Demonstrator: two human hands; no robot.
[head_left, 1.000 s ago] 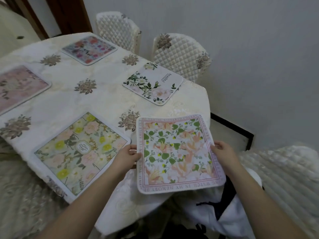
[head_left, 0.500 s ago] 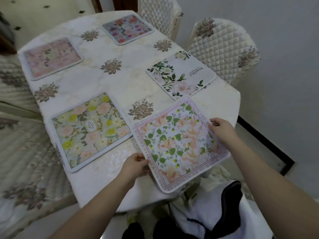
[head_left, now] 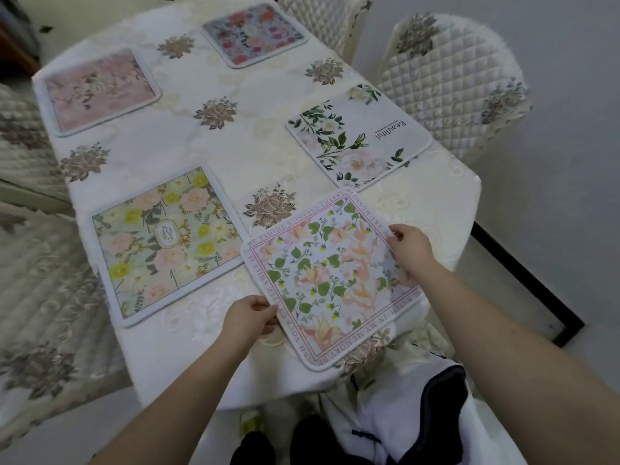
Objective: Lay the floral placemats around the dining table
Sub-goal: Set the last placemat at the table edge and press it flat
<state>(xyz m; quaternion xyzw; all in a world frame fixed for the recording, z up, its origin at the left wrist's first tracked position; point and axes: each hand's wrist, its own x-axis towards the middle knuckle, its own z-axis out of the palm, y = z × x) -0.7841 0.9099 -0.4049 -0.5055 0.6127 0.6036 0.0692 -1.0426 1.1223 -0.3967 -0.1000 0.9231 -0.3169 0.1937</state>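
Where a pale tablecloth [head_left: 255, 152] stitched with brownish flower motifs covers the dining table, quilted cream chairs [head_left: 449, 82] stand round it against a plain grey wall [head_left: 553, 162]. Four placemats already lie flat: a pink mat [head_left: 100, 88] and a red-flowered mat [head_left: 253, 33] at the far end, a white mat [head_left: 355, 139] printed "Beautiful" on the right, and a yellow-and-pink mat [head_left: 167, 243] on the near left with a small oval emblem whose lettering is too small to read. The green-leaf mat [head_left: 330, 280], bordered with words including "IN MY MEMORY", sits at the near table edge, turned cornerwise and overhanging. The left hand [head_left: 251, 318] pinches its near-left edge; the right hand [head_left: 407, 250] pinches its right corner. The far chair is cut off by the frame.
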